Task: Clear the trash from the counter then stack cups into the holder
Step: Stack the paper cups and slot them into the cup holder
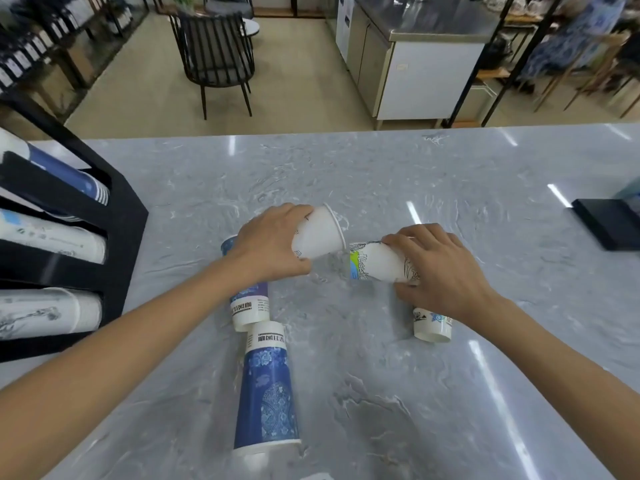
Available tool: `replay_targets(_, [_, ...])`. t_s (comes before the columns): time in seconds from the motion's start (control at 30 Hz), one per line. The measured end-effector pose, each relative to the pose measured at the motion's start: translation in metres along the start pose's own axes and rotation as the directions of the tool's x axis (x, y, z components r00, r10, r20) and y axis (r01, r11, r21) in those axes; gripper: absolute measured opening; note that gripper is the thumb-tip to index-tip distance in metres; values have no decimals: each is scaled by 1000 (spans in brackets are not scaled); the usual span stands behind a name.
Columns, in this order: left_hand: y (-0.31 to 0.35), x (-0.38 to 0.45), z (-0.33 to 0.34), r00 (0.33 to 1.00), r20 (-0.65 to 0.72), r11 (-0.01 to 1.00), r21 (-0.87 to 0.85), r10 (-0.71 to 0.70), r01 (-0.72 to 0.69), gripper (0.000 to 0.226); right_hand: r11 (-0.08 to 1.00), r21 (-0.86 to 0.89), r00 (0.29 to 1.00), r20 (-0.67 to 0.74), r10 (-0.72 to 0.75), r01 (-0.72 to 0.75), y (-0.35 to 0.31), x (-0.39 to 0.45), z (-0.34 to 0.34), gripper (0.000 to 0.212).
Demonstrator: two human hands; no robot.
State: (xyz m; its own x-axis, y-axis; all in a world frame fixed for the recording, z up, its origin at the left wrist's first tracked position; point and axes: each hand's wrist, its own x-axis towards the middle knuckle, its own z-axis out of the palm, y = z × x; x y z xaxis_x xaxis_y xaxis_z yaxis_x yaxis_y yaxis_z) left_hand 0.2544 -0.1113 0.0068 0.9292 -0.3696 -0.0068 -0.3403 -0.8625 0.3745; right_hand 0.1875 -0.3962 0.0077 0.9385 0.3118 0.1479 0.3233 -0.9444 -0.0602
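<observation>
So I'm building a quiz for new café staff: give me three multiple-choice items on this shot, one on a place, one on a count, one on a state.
1. Where is the cup holder? A left of the hands, B right, C behind the chair.
2. How many blue cups lie on the counter? A none, B two, C five.
3. What does the left hand hold? A nothing, B a white cup, C a lid.

A: black rack at left edge.
B: one blue cup near, another under the left forearm.
B: fingers curl round it.
</observation>
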Motion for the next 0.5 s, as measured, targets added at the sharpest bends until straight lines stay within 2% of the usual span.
replay_targets(0.23, [-1, -46, -18, 970, -27, 965, 119, 240, -236, 87, 998, 27, 995, -73, -60, 62, -23, -2, -18, 75])
replay_targets(0.4, [-3, -76, -14, 955, -80, 955, 109, 285, -275, 84, 981, 75, 981, -80, -176, 182, -50, -6, -18, 75])
replay_targets(0.5, [-6, -90, -13, 955, -92, 956, 101, 283, -274, 84, 965, 96, 967, -97, -234, 243, -66, -8, -13, 83])
